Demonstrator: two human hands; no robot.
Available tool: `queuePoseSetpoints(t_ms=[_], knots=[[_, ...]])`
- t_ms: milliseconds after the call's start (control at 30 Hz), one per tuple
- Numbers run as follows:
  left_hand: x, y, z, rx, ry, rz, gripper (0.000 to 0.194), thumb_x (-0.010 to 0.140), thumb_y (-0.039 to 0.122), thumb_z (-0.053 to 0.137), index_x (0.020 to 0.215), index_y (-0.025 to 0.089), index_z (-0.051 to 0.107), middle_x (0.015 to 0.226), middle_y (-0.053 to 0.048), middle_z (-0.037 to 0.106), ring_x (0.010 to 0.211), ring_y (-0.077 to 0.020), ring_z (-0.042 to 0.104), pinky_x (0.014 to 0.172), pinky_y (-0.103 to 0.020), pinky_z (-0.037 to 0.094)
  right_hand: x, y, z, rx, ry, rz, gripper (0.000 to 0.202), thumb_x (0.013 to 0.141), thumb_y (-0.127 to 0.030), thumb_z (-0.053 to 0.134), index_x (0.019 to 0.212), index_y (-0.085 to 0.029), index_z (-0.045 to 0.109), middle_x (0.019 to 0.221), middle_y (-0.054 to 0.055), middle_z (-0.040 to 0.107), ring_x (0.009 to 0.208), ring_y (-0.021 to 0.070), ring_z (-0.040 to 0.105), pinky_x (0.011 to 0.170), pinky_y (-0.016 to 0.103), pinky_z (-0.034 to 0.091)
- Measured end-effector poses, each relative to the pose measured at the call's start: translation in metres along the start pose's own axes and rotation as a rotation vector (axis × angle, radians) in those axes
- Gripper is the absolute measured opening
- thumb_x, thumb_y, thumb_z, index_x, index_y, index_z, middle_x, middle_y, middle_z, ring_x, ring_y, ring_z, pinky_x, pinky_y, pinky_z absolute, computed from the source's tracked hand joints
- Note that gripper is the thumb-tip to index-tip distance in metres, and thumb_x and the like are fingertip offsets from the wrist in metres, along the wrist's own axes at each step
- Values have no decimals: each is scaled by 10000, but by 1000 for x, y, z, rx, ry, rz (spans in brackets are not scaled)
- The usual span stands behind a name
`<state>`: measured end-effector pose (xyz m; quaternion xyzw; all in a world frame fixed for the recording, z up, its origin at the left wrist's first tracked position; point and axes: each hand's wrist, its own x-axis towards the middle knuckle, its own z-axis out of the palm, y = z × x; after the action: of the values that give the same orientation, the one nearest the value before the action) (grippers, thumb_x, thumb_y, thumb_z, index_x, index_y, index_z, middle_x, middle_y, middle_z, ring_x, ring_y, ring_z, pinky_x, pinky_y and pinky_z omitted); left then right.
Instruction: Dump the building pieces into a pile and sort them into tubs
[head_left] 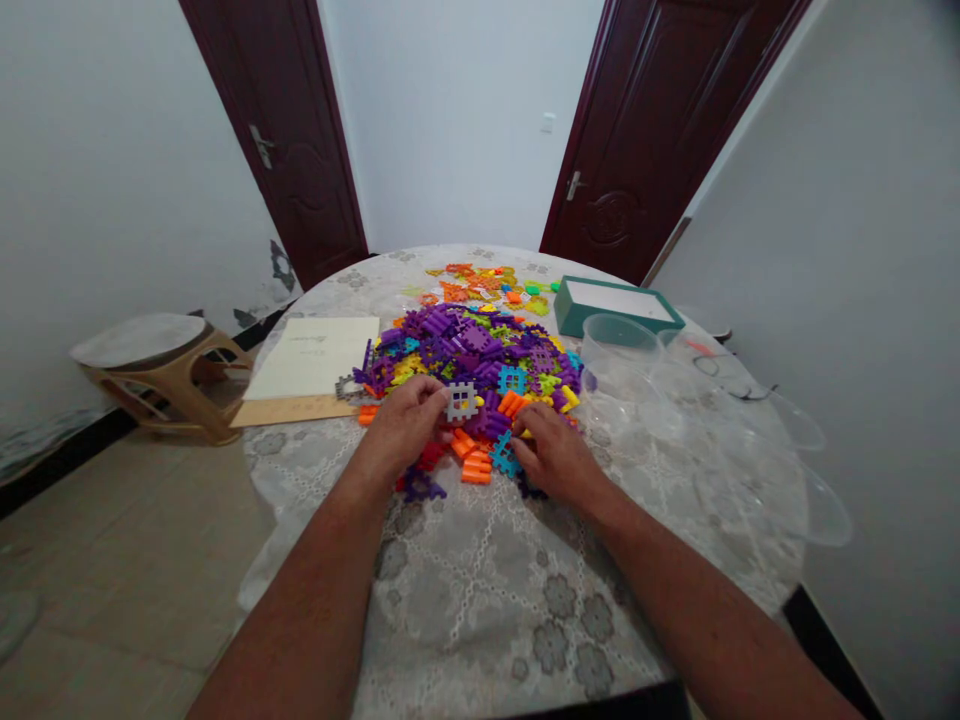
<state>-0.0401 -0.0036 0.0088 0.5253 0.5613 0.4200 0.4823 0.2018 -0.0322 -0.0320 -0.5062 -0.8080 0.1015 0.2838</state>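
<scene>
A large pile of plastic building pieces (476,340), mostly purple with yellow, green, orange and blue ones, lies mid-table. My left hand (412,418) is at the pile's near left edge, its fingers closed on a grey square piece (461,401) held upright. At the near right edge, my right hand (553,448) pinches a blue piece (505,454) by its side. Between the hands lie orange pieces (475,467). Another blue square piece (512,380) rests on the pile above them.
An open notebook (322,350) lies left of the pile. Behind it are scattered orange and yellow pieces (480,285). At the right are a green box (576,310), clear plastic containers (622,365) and a cable. A stool (165,375) stands left of the table.
</scene>
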Motion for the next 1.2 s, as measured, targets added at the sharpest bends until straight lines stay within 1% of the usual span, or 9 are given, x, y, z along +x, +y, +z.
queuePoseSetpoints(t_ms=[167,300,367,467,567,733,867,1000,1200], knots=[[-3,7,2,-15,12,18,141,868,329,671,945,224,616,863,-3,701,755,-181,728,624,-293,623,3,-2,-4,68,85,80,59,921,-181,565,915,-224,604,863,34,666,788,197,608,724,301,444],[-5,15,5,-56,18,63,202,833,271,703,1008,219,617,860,2,695,774,-180,721,650,-300,633,5,2,-6,202,207,165,300,938,-231,557,1226,-205,639,978,51,710,747,181,620,695,298,460],[-5,17,7,-75,14,79,258,832,283,712,1067,218,628,868,-6,697,791,-190,723,649,-310,635,6,5,-6,246,237,192,363,943,-269,566,1291,-197,643,999,54,714,737,178,619,703,306,474],[-4,15,9,-22,9,82,339,843,312,705,1163,212,654,885,-22,715,782,-200,728,642,-314,625,8,9,-6,281,245,232,288,943,-311,579,1173,-195,708,908,37,702,719,180,607,705,312,479],[-3,11,7,136,22,129,336,862,341,678,1171,208,689,923,-40,752,808,-207,736,670,-308,601,8,8,-6,302,268,246,230,939,-311,586,1100,-203,710,868,25,680,734,184,612,706,310,484],[-4,7,3,386,60,213,273,887,341,636,1101,196,724,897,-46,776,821,-210,721,716,-307,549,8,4,-11,263,363,121,135,922,-224,577,1017,-218,671,1004,58,675,896,209,642,803,333,518],[-5,6,0,416,91,229,286,893,329,620,1120,192,726,864,-31,760,792,-200,703,716,-309,527,8,4,-10,213,323,-37,235,844,-95,537,995,-227,660,1069,81,679,1032,242,636,922,388,513],[-4,6,-7,274,100,184,365,873,331,643,1199,182,712,794,-5,724,688,-181,675,652,-300,539,7,9,-6,173,220,-112,316,762,-29,497,965,-219,647,1033,85,678,1038,253,627,947,405,508],[-2,10,-27,-99,194,151,408,831,336,706,1213,194,696,936,-38,728,774,-180,705,608,-284,594,4,18,-3,127,156,-141,384,712,0,459,959,-207,667,1047,97,688,1045,258,635,951,406,515]])
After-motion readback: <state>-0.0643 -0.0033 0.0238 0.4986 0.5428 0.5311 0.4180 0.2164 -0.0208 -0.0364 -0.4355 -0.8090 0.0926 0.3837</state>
